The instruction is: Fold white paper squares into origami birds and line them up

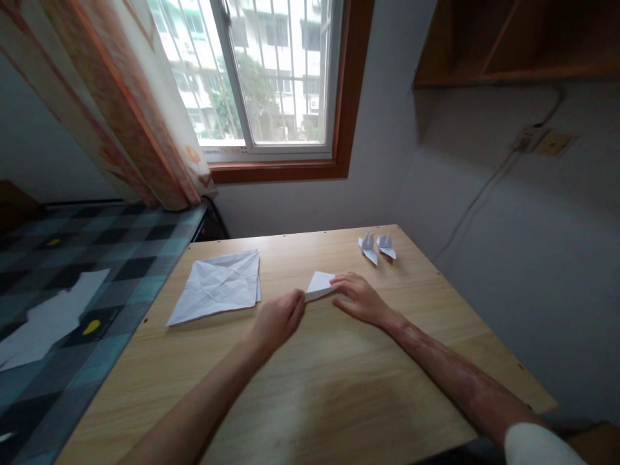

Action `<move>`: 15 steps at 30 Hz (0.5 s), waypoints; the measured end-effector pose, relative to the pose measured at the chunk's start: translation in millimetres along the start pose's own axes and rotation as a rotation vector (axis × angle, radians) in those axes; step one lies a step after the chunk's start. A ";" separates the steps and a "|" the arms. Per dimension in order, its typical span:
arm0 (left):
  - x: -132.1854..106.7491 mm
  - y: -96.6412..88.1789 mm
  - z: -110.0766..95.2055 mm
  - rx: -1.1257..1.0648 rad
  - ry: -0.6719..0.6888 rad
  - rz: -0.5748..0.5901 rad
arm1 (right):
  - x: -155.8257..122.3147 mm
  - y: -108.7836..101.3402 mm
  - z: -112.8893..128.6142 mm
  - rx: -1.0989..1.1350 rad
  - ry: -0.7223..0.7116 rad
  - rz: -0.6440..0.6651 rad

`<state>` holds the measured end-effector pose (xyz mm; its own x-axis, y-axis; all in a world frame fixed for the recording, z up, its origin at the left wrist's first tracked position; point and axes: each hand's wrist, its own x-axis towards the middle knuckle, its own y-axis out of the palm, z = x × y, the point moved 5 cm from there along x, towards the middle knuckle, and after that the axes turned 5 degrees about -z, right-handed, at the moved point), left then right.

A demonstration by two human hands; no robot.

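A small white piece of folded paper [320, 283], roughly triangular, is between my two hands over the middle of the wooden table. My left hand [285, 313] is closed, pinching the paper's left tip between thumb and fingers. At its right corner, my right hand [358, 297] has hold of the paper, fingertips on the upper edge and thumb a little lower. Part of that corner is hidden under the fingers. Toward the back right stand two folded paper figures, one paper figure [368, 248] beside another paper figure [386, 245], both with upright points.
Creased white paper sheets [220, 287] lie stacked at the table's left. The wooden table [300, 400] meets a checked cloth surface [140, 258] on the left, where torn-looking white paper [58, 316] lies. Behind are a window [276, 77] and curtain [121, 97]; a shelf [513, 71] hangs upper right.
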<state>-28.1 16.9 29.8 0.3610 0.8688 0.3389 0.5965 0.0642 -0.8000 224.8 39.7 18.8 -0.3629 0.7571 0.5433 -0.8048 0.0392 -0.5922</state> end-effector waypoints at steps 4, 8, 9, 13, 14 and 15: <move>6.7 -7.8 9.8 -0.308 -0.177 -0.109 | 8.8 -2.0 -15.0 0.219 0.307 -0.236; 13.1 -2.6 23.6 -0.402 -0.240 -0.134 | 19.8 7.9 -35.9 0.332 0.470 -0.307; 13.2 -0.7 26.9 -0.366 -0.253 -0.133 | 21.7 11.8 -41.0 0.304 0.489 -0.287; 10.8 1.0 28.3 -0.058 -0.156 -0.205 | 20.9 23.7 -55.1 0.148 0.509 -0.226; 10.4 2.7 25.2 -0.006 -0.079 -0.199 | 19.6 25.4 -56.5 0.131 0.508 -0.223; 9.9 6.0 21.6 0.022 0.010 -0.168 | 18.4 26.6 -57.1 0.119 0.506 -0.225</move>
<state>-36.4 36.5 17.7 0.2647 0.8402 0.4733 0.6336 0.2185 -0.7422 223.5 91.9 -20.9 0.0705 0.9581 0.2776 -0.8941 0.1841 -0.4083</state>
